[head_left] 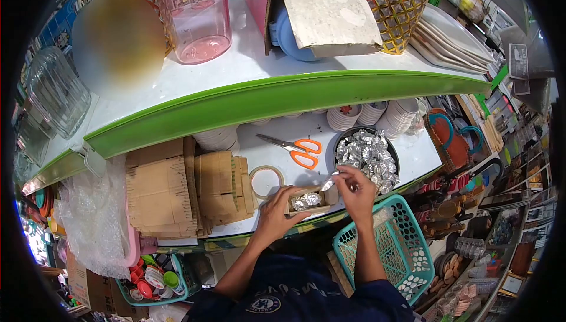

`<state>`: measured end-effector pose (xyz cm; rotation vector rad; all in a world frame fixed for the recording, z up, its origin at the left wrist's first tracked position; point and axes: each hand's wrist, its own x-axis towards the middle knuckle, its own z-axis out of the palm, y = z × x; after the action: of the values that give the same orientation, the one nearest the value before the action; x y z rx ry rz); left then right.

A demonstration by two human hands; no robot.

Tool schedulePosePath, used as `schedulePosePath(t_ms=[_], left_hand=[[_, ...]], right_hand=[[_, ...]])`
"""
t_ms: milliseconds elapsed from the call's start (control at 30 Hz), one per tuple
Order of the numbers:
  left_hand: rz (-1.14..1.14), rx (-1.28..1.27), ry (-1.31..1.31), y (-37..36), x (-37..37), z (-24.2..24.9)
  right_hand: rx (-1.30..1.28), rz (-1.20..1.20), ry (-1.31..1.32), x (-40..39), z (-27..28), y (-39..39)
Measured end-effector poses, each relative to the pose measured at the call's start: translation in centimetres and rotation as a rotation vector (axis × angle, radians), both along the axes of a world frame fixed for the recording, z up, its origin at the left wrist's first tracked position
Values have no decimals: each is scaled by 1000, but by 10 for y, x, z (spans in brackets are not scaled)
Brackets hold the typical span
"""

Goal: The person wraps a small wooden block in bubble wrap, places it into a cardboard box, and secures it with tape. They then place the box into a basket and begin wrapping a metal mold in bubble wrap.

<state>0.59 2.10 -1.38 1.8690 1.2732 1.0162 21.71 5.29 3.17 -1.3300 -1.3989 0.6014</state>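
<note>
My left hand [275,215] grips the near left side of a small open cardboard box [321,209] at the front of the white shelf. Inside it lie crumpled-looking silver foil pieces [306,201]. Over the box's right end, my right hand [357,193] pinches a shiny silver foil piece [331,183] between its fingertips. What the foil pieces are exactly, I cannot make out. Just behind my right hand, a dark round bowl [337,145] is heaped with more silver foil pieces [367,156]. A tape roll [252,182] lies flat left of the box, beside my left hand.
Orange-handled scissors [298,150] lie behind the box. Flattened cardboard [159,195] is stacked at left, near bubble wrap [91,216]. A green-edged upper shelf [283,95] overhangs the work area. A teal basket [342,245] stands below right; stacked white cups [401,119] line the back.
</note>
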Motion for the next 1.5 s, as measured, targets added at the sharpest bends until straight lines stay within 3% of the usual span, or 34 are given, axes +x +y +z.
schedulePosePath(t_ms=[133, 333, 400, 500, 600, 1433, 1500], left_hand=[[4, 7, -3, 0, 0, -5], [10, 25, 8, 1, 1, -1], [2, 9, 3, 1, 1, -1], [9, 26, 4, 1, 1, -1], [8, 7, 4, 0, 1, 0], [12, 9, 20, 1, 0, -3], [10, -13, 20, 0, 0, -2]], right_hand=[[6, 188, -108, -14, -7, -8], [-52, 186, -57, -15, -25, -11], [-114, 247, -219, -10, -21, -12], [-23, 303, -200, -8, -21, -13], [-31, 282, -78, -6, -28, -19], [-56, 275, -65, -6, -29, -27], [41, 210, -57, -2, -32, -26]])
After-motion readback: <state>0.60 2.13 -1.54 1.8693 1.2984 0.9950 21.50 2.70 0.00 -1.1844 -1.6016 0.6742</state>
